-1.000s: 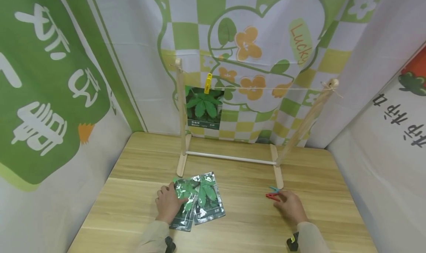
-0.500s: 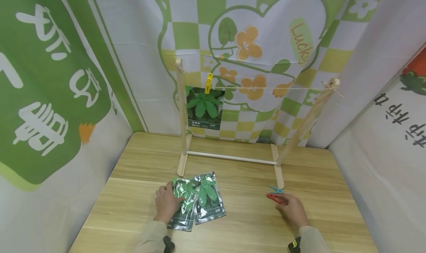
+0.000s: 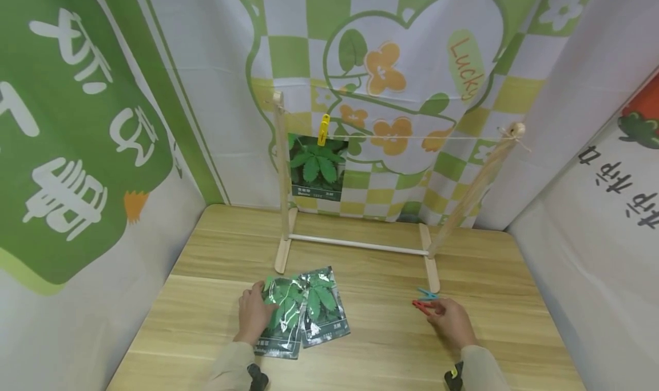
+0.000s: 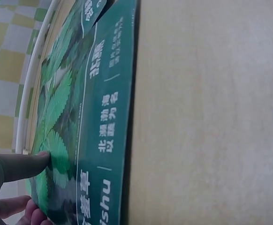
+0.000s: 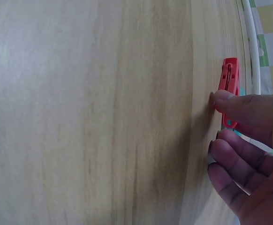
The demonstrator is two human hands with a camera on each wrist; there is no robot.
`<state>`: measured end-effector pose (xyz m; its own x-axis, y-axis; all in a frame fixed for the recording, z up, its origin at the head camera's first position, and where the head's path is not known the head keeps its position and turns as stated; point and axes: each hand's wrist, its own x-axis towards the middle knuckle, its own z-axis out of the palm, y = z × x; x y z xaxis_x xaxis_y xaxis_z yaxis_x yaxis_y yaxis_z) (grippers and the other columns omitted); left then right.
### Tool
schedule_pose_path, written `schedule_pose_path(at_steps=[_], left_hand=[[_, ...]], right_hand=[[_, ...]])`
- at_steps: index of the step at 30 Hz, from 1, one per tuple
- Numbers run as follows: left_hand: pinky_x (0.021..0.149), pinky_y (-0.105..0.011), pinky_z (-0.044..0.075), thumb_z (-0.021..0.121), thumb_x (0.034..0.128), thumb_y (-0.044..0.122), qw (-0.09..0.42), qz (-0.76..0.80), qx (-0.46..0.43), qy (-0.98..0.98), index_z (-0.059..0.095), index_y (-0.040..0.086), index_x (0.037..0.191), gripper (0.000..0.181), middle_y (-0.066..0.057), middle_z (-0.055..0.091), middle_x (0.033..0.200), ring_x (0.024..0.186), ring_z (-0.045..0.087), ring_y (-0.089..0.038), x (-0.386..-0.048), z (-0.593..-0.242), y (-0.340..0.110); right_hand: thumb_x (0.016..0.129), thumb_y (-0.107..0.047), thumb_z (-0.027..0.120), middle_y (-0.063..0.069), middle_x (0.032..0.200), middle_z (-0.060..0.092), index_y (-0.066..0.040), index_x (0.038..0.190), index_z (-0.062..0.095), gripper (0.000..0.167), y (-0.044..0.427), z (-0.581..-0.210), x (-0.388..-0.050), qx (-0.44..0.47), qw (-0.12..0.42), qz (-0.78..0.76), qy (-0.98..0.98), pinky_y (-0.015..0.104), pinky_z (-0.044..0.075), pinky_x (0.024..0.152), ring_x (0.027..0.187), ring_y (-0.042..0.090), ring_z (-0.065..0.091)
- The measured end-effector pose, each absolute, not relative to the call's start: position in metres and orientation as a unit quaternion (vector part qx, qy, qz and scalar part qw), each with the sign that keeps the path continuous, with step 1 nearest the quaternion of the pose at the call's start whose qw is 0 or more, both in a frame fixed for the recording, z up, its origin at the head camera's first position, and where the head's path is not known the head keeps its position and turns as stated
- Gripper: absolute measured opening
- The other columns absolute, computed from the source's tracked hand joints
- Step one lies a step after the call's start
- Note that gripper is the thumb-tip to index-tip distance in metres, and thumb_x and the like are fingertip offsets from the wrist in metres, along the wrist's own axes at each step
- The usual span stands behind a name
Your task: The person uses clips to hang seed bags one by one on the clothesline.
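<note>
My left hand (image 3: 253, 315) holds a glossy green seed packet (image 3: 284, 314) by its left side. In the left wrist view its thumb (image 4: 26, 165) lies on the printed leaf, with fingertips at the packet's far edge. A second leaf packet (image 3: 324, 308) lies against its right side, slightly overlapping. At the right, my right hand (image 3: 452, 322) pinches a red clothespin (image 5: 230, 75) between thumb and forefinger, its other fingers loosely bent. A blue clothespin (image 3: 427, 293) lies just behind the red one, partly hidden in the right wrist view.
Behind the hands stands a wooden rack with two posts (image 3: 282, 168), a white bottom bar (image 3: 360, 244) and a string (image 3: 412, 137). A yellow clothespin (image 3: 323, 130) holds a hanging packet (image 3: 317, 171) there. Printed cloth (image 3: 288, 54) surrounds the wooden table (image 3: 376, 356).
My left hand has shifted slightly left, and the near edge of its packet has moved left too. My right hand has drawn the red clothespin a little away from the blue one.
</note>
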<state>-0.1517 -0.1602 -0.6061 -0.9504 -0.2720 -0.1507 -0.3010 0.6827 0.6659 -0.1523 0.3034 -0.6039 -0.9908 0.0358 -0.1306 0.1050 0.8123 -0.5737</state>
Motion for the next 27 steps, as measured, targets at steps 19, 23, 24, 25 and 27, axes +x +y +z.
schedule_pose_path(at_steps=[19,23,24,25,27], left_hand=[[0.074,-0.041,0.052,0.071,0.0852,0.011,0.024,0.427,-0.179,0.886,0.06,-0.011,0.117,0.04,-0.02,0.064,0.097,0.087,0.061,-0.03,-0.154,-0.603,-0.175],[0.08,-0.044,0.053,0.068,0.0879,0.014,0.034,0.45,-0.191,0.872,0.06,-0.009,0.116,0.037,-0.023,0.065,0.102,0.092,0.063,-0.033,-0.153,-0.602,-0.176],[0.08,-0.044,0.053,0.068,0.0885,0.015,0.037,0.455,-0.194,0.868,0.06,-0.009,0.116,0.037,-0.023,0.065,0.103,0.092,0.063,-0.033,-0.153,-0.602,-0.176],[0.08,-0.044,0.054,0.067,0.0892,0.016,0.041,0.462,-0.198,0.863,0.06,-0.008,0.115,0.036,-0.023,0.066,0.103,0.092,0.063,-0.032,-0.152,-0.601,-0.177],[0.078,-0.04,0.055,0.066,0.0905,0.018,0.048,0.475,-0.206,0.854,0.06,-0.007,0.115,0.035,-0.022,0.066,0.103,0.091,0.064,-0.03,-0.152,-0.601,-0.177]], right_hand=[[0.083,-0.016,0.075,0.012,0.095,0.063,0.003,0.107,0.068,0.031,0.305,-0.599,-0.151,0.033,0.08,-0.29,0.953,0.045,0.052,0.075,0.086,0.023,0.061],[0.087,-0.017,0.071,0.013,0.099,0.065,0.003,0.109,0.067,0.03,0.304,-0.598,-0.15,0.042,0.08,-0.331,0.939,0.04,0.053,0.074,0.087,0.022,0.062],[0.087,-0.017,0.071,0.013,0.099,0.065,0.002,0.11,0.066,0.03,0.304,-0.598,-0.149,0.047,0.081,-0.343,0.935,0.038,0.053,0.073,0.086,0.021,0.062],[0.088,-0.017,0.07,0.012,0.1,0.066,0.002,0.111,0.066,0.031,0.304,-0.599,-0.149,0.054,0.082,-0.355,0.93,0.035,0.052,0.072,0.086,0.02,0.062],[0.089,-0.018,0.07,0.011,0.1,0.068,0.002,0.113,0.065,0.032,0.303,-0.6,-0.15,0.062,0.079,-0.372,0.923,0.031,0.052,0.071,0.086,0.018,0.062]])
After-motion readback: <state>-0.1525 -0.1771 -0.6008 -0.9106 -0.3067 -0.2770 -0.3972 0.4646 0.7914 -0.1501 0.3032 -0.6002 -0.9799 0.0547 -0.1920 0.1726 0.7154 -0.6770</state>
